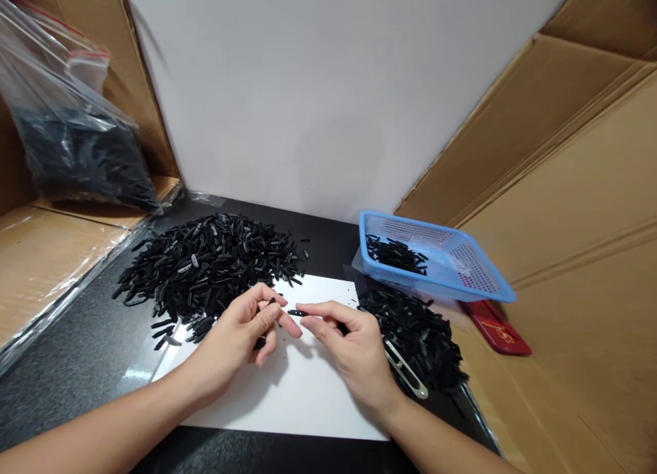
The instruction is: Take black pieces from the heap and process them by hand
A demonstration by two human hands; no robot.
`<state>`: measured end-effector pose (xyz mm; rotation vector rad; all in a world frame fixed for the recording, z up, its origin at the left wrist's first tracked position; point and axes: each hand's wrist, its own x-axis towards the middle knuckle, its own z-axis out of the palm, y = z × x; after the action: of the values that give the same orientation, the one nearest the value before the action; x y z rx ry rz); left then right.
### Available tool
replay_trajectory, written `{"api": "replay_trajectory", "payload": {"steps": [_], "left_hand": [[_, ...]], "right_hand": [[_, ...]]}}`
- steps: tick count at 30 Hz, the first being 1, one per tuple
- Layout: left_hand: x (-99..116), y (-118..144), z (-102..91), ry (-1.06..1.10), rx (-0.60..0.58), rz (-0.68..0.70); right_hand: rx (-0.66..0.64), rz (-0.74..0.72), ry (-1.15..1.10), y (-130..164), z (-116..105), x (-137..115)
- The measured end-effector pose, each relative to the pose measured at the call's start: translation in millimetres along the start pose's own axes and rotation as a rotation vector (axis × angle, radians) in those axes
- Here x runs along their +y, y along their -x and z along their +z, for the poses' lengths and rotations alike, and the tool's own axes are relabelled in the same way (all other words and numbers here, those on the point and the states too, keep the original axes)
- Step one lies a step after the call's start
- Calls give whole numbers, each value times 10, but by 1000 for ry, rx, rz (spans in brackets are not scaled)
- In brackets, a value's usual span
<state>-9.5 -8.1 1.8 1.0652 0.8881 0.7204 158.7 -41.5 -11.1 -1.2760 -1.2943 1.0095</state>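
Over a white sheet (308,392), my two hands are close together with fingertips almost meeting. My right hand (354,344) pinches a small black strip-shaped piece (296,312) with tiny light spots between thumb and forefinger. A pale metal handle with long slots (408,370) sticks out beside that hand; whether the hand grips it is hidden. My left hand (246,330) is closed, thumb against forefinger, with a small black piece (272,301) at the fingertips. Another dark piece (260,343) shows under its curled fingers.
A large heap of black pieces (215,255) lies left, a smaller heap (426,337) right. Behind that, a blue perforated basket (436,245) holds more pieces. A red object (497,329) lies beneath its edge. A filled plastic bag (82,146) stands left beside cardboard walls.
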Motion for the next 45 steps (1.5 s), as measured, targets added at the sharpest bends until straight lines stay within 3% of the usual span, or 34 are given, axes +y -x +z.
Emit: {"api": "replay_trajectory", "payload": {"steps": [7, 14, 24, 38, 41, 45], "left_hand": [[61, 2, -25, -31, 52, -63], [38, 20, -3, 15, -75, -13], [36, -7, -12, 22, 5, -46], [24, 31, 9, 15, -81, -33], [13, 32, 7, 5, -84, -31], [-1, 16, -7, -40, -95, 14]], "right_hand": [[42, -30, -39, 4, -8, -12], [-15, -18, -39, 5, -28, -9], [1, -26, -30, -10, -38, 3], [-27, 3, -59, -6, -24, -5], [-45, 65, -212, -2, -23, 20], [-127, 212, -658, -21, -42, 36]]}}
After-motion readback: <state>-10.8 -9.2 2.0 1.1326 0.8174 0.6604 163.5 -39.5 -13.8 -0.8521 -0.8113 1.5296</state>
